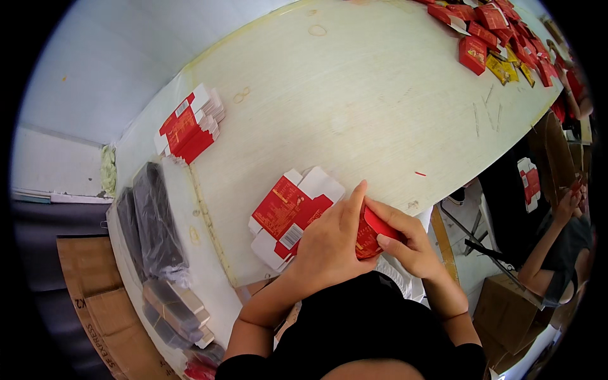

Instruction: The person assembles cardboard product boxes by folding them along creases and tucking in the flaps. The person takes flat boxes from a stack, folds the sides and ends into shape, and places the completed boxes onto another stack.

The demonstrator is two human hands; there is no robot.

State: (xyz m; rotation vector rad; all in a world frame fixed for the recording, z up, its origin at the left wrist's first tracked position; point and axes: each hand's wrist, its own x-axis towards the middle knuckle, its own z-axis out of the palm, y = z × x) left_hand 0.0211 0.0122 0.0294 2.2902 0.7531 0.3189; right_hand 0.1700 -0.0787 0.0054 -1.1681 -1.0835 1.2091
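Close to my body, a small red carton [367,239] with gold print is held between both hands. My left hand [332,244] grips its left side, the back of the hand facing up and covering much of it. My right hand [407,240] has its thumb and fingers closed on a red flap at the right. Under and beside my left hand lie flat red-and-white carton blanks [278,209], unfolded, with white tabs and a barcode. What is inside the held carton, if anything, is hidden.
A stack of folded-flat cartons [190,130] sits at the table's left. Red boxes [473,54] and yellow packets [500,68] pile up far right. Dark plastic-wrapped bundles [158,218] line the left edge. At right, another person's hand [568,206] is near cardboard boxes [506,310].
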